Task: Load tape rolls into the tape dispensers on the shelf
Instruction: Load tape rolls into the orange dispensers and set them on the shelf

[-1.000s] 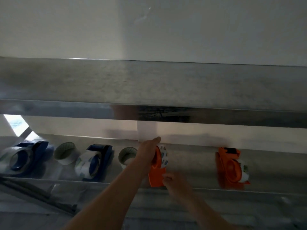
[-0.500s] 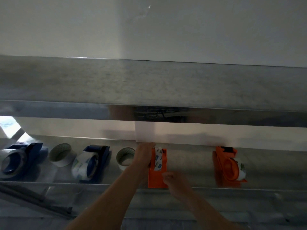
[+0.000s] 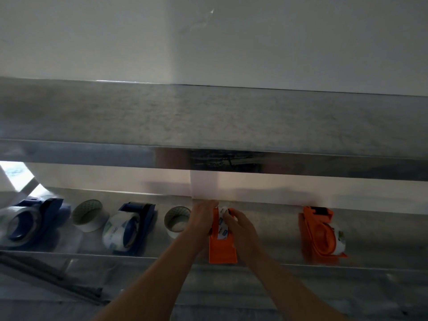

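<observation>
While L hand (image 3: 201,220) grips orange dispenser (image 3: 222,251), R hand (image 3: 240,225) pinches its tape roll (image 3: 222,231).

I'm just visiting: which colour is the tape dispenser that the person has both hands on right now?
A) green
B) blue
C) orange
C: the left hand and the right hand both hold the orange dispenser.

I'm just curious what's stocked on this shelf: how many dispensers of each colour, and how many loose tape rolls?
Blue dispensers: 2
Orange dispensers: 2, one held by the left hand and right hand
Loose tape rolls: 2
Total: 6
</observation>
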The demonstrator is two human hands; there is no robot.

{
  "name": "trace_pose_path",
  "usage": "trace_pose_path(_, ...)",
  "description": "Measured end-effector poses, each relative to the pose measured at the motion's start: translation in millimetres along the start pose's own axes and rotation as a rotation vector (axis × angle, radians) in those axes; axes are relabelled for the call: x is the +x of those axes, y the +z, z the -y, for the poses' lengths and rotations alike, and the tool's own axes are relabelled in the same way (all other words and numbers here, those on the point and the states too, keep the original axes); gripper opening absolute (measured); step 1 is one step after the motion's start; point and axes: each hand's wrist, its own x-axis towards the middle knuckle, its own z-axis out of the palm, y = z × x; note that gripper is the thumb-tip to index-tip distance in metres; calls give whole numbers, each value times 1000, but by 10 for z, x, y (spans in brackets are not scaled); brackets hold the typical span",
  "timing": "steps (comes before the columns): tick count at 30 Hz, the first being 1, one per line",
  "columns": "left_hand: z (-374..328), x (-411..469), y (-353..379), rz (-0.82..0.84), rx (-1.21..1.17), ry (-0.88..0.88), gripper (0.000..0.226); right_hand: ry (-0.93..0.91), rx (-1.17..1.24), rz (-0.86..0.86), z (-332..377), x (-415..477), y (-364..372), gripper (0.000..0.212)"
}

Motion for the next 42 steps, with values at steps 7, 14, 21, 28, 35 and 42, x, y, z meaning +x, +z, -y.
trace_pose_path(7,-10,-1,5,5,12,-3,20,63,28,-8,35,23,38,9)
trace_pose_path(14,-15,-11,10,4,-10,-22,18,127,44,-48,-24,47,-25,29)
trace_pose_path(21,14,33,39,3,63,32,13,69,59,-178,-95,67,-210,35)
trace_pose_path(28,36,48,65,44,231,112,37,51,166,-208,-168,101,-299,36)
trace_pose_path(35,19,104,41,21,306,160,33,-152,-518,-363,-296,60,-629,33)
trace_pose_path(42,65,133,16,-3,312,143,30,-204,-1219,-82,-834,228,-875,26)
